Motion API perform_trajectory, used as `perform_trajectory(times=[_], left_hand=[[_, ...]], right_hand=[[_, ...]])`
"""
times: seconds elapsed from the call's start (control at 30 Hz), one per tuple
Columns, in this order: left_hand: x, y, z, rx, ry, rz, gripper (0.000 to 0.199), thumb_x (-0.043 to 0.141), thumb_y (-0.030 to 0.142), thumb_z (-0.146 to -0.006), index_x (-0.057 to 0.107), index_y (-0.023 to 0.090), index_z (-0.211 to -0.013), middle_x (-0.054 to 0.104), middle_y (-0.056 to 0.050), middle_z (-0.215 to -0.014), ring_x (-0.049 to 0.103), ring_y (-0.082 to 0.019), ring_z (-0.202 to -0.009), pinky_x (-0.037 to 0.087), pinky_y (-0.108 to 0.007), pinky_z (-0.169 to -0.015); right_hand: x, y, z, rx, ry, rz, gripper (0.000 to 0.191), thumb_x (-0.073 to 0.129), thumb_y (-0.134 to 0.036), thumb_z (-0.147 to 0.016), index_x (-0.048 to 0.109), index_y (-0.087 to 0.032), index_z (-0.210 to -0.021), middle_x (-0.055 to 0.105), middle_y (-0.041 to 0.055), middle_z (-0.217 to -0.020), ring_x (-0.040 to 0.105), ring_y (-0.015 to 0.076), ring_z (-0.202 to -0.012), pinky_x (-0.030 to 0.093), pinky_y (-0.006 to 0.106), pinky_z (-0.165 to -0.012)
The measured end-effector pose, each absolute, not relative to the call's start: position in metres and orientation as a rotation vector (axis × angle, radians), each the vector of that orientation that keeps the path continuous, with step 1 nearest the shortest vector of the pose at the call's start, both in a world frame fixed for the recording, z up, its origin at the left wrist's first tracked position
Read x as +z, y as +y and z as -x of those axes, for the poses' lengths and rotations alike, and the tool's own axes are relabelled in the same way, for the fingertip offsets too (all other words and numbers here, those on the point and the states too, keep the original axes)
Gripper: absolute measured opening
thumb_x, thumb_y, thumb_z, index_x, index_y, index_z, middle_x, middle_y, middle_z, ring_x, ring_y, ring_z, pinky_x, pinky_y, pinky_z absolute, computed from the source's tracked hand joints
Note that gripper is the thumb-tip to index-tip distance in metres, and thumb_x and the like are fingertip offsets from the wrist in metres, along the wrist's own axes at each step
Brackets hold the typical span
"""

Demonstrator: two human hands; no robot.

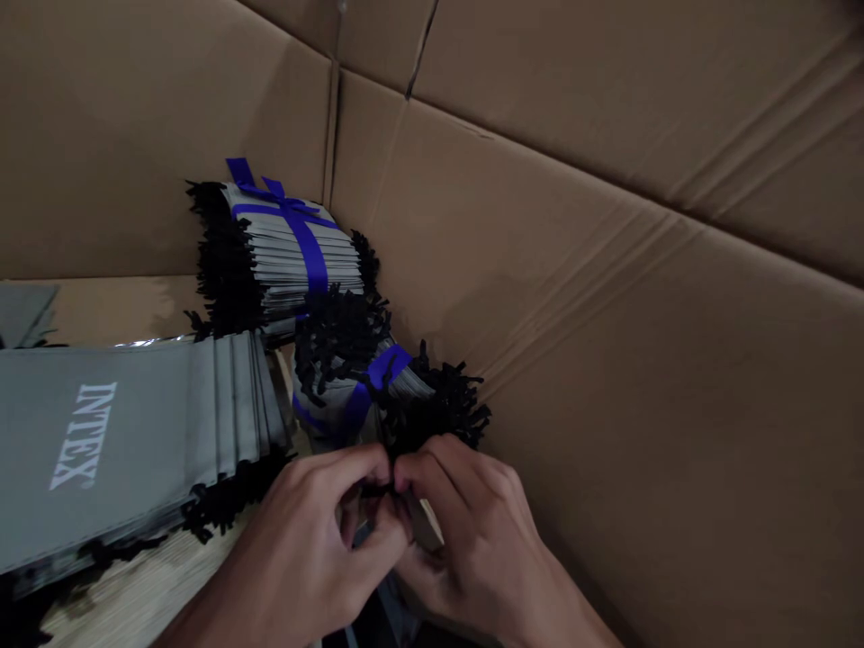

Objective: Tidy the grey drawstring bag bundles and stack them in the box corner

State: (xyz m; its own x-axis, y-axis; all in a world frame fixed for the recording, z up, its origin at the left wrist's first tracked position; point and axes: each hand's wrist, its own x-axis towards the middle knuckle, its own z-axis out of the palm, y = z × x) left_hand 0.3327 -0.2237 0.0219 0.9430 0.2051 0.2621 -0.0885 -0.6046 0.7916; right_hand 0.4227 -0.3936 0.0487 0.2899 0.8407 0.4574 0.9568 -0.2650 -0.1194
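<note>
My left hand [320,531] and my right hand [472,531] meet at the lower middle, thumbs and fingers pinched together. Between the fingertips runs a short black cord [376,490]; the fingers hide most of it. Just beyond them lies a bundle of grey fabric pouches [337,391] with black cord ends, bound by blue ribbon [390,363]. Farther back, a second bundle of grey pouches [290,256] leans in the corner, its blue ribbon tied in a bow. To the left, a fanned stack of grey pouches [155,405] shows the white print INTEX.
Tall cardboard walls [641,378] rise at the right and back, meeting in a corner behind the bundles. Part of another grey pouch [23,310] shows at the left edge. Below the fanned stack is a pale, streaked surface [162,580].
</note>
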Motion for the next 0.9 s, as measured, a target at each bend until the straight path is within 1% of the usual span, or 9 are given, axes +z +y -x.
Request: perform_trajectory(times=[0.1, 0.27, 0.4, 0.5, 0.6, 0.7, 0.77, 0.83, 0.9], left_hand=[[0.019, -0.223, -0.334, 0.346, 0.085, -2.082, 0.012, 0.057, 0.025, -0.088, 0.058, 0.025, -0.076, 0.055, 0.008, -0.06, 0.053, -0.012, -0.052, 0.041, -0.024, -0.052], [0.015, -0.22, -0.334, 0.091, 0.089, -1.695, 0.011, 0.057, 0.028, -0.091, 0.063, 0.023, -0.082, 0.061, 0.003, -0.072, 0.056, -0.014, -0.064, 0.049, -0.022, -0.059], [0.009, -0.217, -0.335, -0.017, 0.086, -1.424, 0.014, 0.061, 0.034, -0.092, 0.067, 0.022, -0.089, 0.05, 0.006, -0.067, 0.045, -0.01, -0.052, 0.042, -0.02, -0.049], [0.006, -0.218, -0.336, -0.045, 0.045, -1.344, 0.017, 0.062, 0.037, -0.095, 0.066, 0.022, -0.089, 0.048, 0.008, -0.064, 0.039, -0.007, -0.047, 0.039, -0.019, -0.047], [0.005, -0.218, -0.331, 0.013, 0.088, -1.429, 0.023, 0.061, 0.044, -0.1, 0.068, 0.022, -0.094, 0.056, 0.005, -0.069, 0.046, -0.009, -0.051, 0.043, -0.02, -0.048], [0.006, -0.215, -0.321, 0.092, 0.147, -1.68, 0.028, 0.063, 0.05, -0.102, 0.073, 0.025, -0.11, 0.063, 0.004, -0.073, 0.059, -0.014, -0.061, 0.051, -0.021, -0.054], [0.006, -0.213, -0.315, 0.134, 0.163, -1.81, 0.03, 0.063, 0.051, -0.104, 0.072, 0.028, -0.119, 0.065, 0.005, -0.071, 0.063, -0.015, -0.061, 0.053, -0.021, -0.055], [0.007, -0.211, -0.311, 0.175, 0.153, -1.876, 0.029, 0.061, 0.051, -0.106, 0.072, 0.029, -0.121, 0.068, 0.006, -0.071, 0.066, -0.014, -0.059, 0.053, -0.02, -0.053], [0.007, -0.21, -0.311, 0.203, 0.127, -1.897, 0.028, 0.058, 0.05, -0.108, 0.074, 0.029, -0.119, 0.072, 0.005, -0.075, 0.068, -0.013, -0.059, 0.053, -0.019, -0.053]], right_hand=[[0.052, -0.395, -0.425, -0.327, -1.604, 2.165, 0.014, 0.064, -0.022, -0.093, 0.061, -0.02, -0.106, 0.066, 0.0013, -0.09, 0.062, 0.0186, -0.076, 0.044, 0.032, -0.063], [0.049, -0.392, -0.426, -0.252, -1.477, 2.074, 0.025, 0.061, -0.013, -0.081, 0.059, -0.023, -0.104, 0.062, -0.0035, -0.086, 0.061, 0.0148, -0.075, 0.044, 0.03, -0.066], [0.043, -0.388, -0.426, -0.233, -1.395, 1.985, 0.025, 0.061, -0.013, -0.077, 0.056, -0.024, -0.1, 0.057, -0.0048, -0.082, 0.058, 0.0137, -0.073, 0.043, 0.029, -0.068], [0.041, -0.387, -0.427, -0.237, -1.343, 1.927, 0.023, 0.06, -0.013, -0.078, 0.055, -0.024, -0.097, 0.056, -0.0051, -0.081, 0.056, 0.0128, -0.072, 0.042, 0.028, -0.068], [0.041, -0.39, -0.428, -0.21, -1.326, 1.93, 0.022, 0.062, -0.014, -0.08, 0.056, -0.024, -0.099, 0.057, -0.0051, -0.083, 0.056, 0.0123, -0.071, 0.042, 0.027, -0.067], [0.044, -0.395, -0.43, -0.136, -1.315, 1.998, 0.026, 0.067, -0.014, -0.083, 0.061, -0.025, -0.106, 0.059, -0.0052, -0.087, 0.059, 0.012, -0.074, 0.044, 0.027, -0.069], [0.046, -0.398, -0.431, -0.095, -1.327, 2.009, 0.026, 0.07, -0.014, -0.086, 0.061, -0.026, -0.107, 0.061, -0.0049, -0.089, 0.061, 0.0125, -0.076, 0.046, 0.027, -0.071], [0.05, -0.4, -0.431, -0.065, -1.352, 2.013, 0.025, 0.07, -0.014, -0.089, 0.062, -0.026, -0.11, 0.064, -0.0031, -0.095, 0.064, 0.0137, -0.08, 0.049, 0.028, -0.073], [0.055, -0.401, -0.431, -0.031, -1.384, 2.033, 0.029, 0.069, -0.013, -0.093, 0.064, -0.026, -0.118, 0.068, -0.0004, -0.102, 0.068, 0.0151, -0.086, 0.052, 0.028, -0.074]])
